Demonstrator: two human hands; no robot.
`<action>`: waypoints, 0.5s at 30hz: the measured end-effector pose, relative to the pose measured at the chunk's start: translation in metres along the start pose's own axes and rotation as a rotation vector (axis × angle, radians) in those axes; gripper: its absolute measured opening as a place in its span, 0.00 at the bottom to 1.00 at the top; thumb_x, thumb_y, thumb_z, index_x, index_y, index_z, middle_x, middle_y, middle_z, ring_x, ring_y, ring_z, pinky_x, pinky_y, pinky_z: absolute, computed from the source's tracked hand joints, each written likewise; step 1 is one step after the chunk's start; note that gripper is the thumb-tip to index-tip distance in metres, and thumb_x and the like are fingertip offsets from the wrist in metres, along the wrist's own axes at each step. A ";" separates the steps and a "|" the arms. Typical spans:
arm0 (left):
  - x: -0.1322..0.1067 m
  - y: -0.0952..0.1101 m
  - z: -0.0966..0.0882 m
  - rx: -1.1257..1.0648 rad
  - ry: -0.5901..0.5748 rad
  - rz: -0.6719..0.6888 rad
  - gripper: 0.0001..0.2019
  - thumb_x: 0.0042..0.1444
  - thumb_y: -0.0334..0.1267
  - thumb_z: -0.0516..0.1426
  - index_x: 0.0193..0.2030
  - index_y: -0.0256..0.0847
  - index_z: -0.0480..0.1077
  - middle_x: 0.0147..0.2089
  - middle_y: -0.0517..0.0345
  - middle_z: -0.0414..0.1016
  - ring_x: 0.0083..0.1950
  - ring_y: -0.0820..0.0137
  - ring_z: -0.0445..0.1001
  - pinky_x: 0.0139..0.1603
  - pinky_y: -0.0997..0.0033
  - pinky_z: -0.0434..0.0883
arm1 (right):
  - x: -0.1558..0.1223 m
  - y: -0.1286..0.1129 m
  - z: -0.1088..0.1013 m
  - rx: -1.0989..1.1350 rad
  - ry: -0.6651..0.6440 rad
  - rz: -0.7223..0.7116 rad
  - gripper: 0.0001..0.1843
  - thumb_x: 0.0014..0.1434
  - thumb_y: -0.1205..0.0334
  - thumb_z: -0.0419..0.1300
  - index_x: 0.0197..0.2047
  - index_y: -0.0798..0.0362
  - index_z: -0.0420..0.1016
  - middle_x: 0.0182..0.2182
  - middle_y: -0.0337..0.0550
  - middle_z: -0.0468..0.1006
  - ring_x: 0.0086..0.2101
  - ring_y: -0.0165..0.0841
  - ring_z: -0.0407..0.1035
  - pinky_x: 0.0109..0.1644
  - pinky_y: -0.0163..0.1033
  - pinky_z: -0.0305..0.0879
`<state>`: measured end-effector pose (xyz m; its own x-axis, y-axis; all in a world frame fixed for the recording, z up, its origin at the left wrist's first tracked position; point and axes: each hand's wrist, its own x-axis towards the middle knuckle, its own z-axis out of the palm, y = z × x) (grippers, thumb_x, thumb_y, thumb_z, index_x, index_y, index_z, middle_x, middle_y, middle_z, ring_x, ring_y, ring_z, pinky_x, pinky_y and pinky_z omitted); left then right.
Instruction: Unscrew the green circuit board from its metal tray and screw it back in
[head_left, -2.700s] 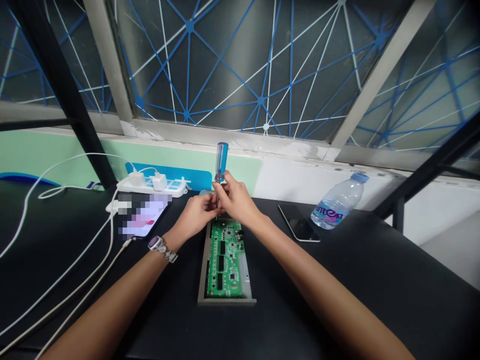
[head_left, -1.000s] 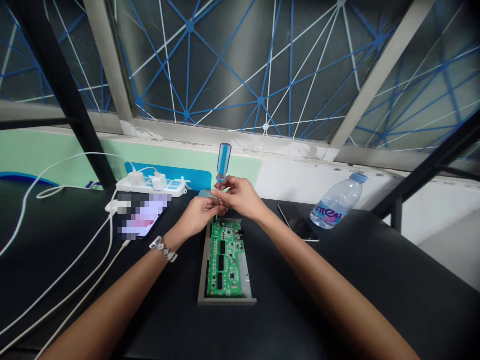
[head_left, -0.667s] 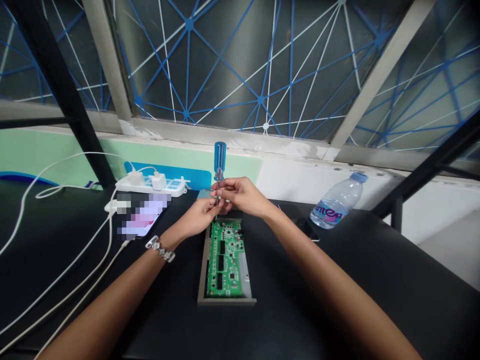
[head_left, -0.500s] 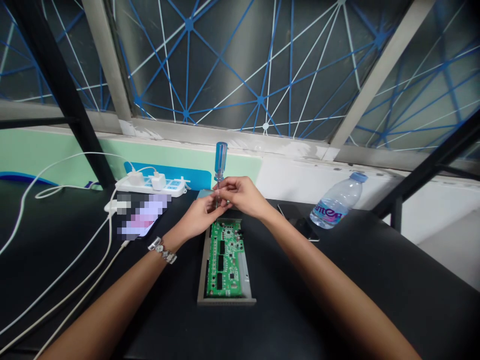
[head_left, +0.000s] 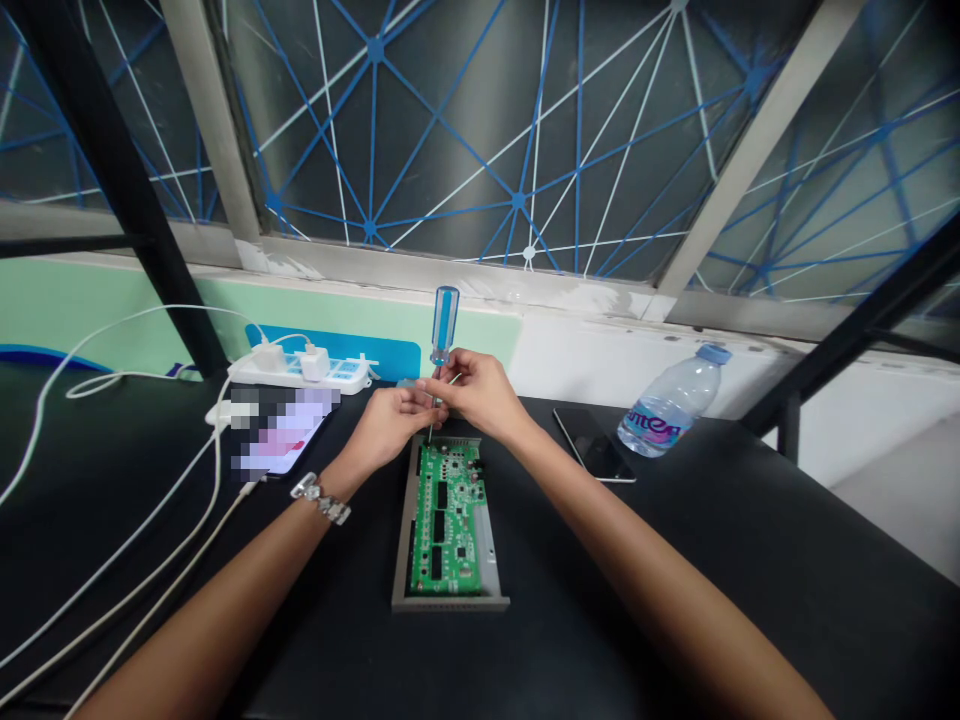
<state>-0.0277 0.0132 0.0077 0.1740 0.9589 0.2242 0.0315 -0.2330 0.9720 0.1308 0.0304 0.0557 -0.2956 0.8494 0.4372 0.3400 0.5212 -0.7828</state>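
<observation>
A screwdriver [head_left: 445,322] with a blue and clear handle stands nearly upright, tilted slightly right, over the far end of a green circuit board [head_left: 459,540]. The board lies in a grey metal tray [head_left: 406,545]. My right hand [head_left: 480,393] is closed on the screwdriver's shaft just below the handle. Lower on the same shaft, the fingertips of my left hand [head_left: 390,425] are pinched together around it. Below them the thin tip reaches the board's far left corner; whether it sits in a screw is too small to tell.
A lit phone [head_left: 296,440] with a cable lies left, near a white power strip [head_left: 345,375] holding chargers. White cables [head_left: 150,580] run across the table's left side. To the right are a dark phone [head_left: 596,447] and a water bottle [head_left: 667,405]. A window wall rises behind.
The screwdriver's handle has leaned slightly to the right. My left hand has shifted a little down and left, so the shaft's tip now shows at the board's far corner.
</observation>
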 end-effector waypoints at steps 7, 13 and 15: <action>0.000 0.004 -0.010 -0.091 -0.203 -0.056 0.12 0.52 0.43 0.65 0.39 0.36 0.79 0.42 0.50 0.83 0.48 0.62 0.79 0.59 0.60 0.67 | 0.000 -0.014 -0.012 0.318 -0.332 0.148 0.18 0.54 0.56 0.66 0.45 0.57 0.75 0.32 0.44 0.79 0.25 0.30 0.74 0.27 0.35 0.70; 0.001 0.004 -0.014 -0.050 -0.290 -0.011 0.13 0.57 0.43 0.62 0.45 0.37 0.79 0.46 0.50 0.82 0.52 0.62 0.77 0.63 0.57 0.63 | -0.002 -0.011 -0.010 0.295 -0.261 0.109 0.10 0.54 0.59 0.64 0.36 0.57 0.76 0.23 0.41 0.78 0.22 0.31 0.73 0.27 0.37 0.73; 0.001 0.007 -0.013 -0.033 -0.313 -0.015 0.14 0.58 0.42 0.61 0.46 0.37 0.79 0.47 0.49 0.81 0.53 0.61 0.76 0.64 0.56 0.62 | -0.003 -0.009 -0.007 0.261 -0.202 0.084 0.10 0.52 0.58 0.66 0.33 0.56 0.76 0.20 0.39 0.75 0.21 0.32 0.73 0.25 0.36 0.72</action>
<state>-0.0405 0.0142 0.0160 0.4683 0.8645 0.1824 0.0052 -0.2092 0.9779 0.1344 0.0239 0.0647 -0.4556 0.8415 0.2903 0.1385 0.3891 -0.9107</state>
